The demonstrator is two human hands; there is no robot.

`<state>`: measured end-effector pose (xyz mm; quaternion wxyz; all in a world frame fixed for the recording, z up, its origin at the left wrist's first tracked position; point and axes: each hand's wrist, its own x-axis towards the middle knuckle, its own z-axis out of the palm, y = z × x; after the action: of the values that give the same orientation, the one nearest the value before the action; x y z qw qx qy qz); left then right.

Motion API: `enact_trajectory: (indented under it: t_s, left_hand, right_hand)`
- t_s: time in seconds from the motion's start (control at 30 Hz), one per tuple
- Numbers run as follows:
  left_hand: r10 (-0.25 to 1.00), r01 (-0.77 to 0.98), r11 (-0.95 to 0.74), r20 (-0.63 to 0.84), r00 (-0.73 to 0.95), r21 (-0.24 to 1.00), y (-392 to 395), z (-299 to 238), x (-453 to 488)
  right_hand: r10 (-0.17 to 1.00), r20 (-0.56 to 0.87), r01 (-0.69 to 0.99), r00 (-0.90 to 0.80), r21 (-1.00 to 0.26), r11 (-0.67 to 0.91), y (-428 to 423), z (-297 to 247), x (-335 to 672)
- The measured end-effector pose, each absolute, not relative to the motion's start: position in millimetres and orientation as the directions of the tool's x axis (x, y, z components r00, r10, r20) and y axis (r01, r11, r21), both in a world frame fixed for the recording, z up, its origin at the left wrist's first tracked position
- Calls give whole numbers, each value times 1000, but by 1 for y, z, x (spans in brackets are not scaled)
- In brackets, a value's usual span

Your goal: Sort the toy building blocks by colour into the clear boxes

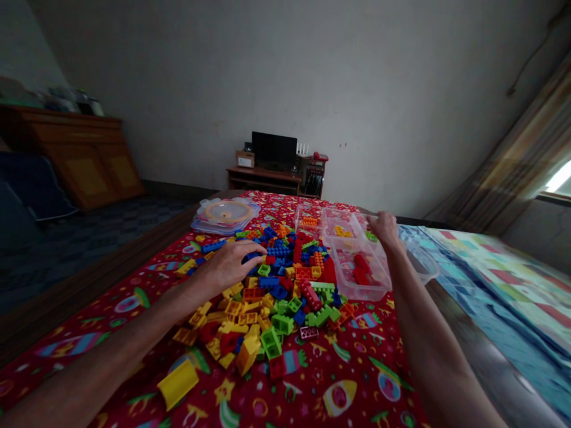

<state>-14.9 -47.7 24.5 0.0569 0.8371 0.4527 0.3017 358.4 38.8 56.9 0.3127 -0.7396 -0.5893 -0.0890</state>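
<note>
One left hand [235,260] meets one brick pile [275,288].

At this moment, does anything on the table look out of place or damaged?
One yellow piece looks stray: it lies apart from the brick pile, on the near side. I see no clear damage.

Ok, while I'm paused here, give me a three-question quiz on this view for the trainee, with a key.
1. Fill in: the yellow piece nearest the camera, apart from the brick pile, lies closest to the ____ forearm.
2. Choose: the nearest rectangular clear container holds A) blue bricks, B) red bricks, C) green bricks.
3. True or false: the right hand is down in the brick pile.

Key: 1. left; 2. B; 3. false, it is by the clear containers.
</note>
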Motion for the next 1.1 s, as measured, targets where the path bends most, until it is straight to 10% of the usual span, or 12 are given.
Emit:
enact_trajectory:
  t_s: [0.23,0.5,1.1]
  left_hand:
    - [762,744,-588,527,377,318,-24,37,-22]
    - [838,828,-543,152,524,140,15,25,2]
    - [726,685,-653,525,444,323,12,40,-7]
  right_hand:
    - [902,409,808,-137,-480,341,21,66,281]
    - [852,442,706,-282,-506,496,5,83,227]
    - [722,228,594,-653,-437,676,-10,50,202]
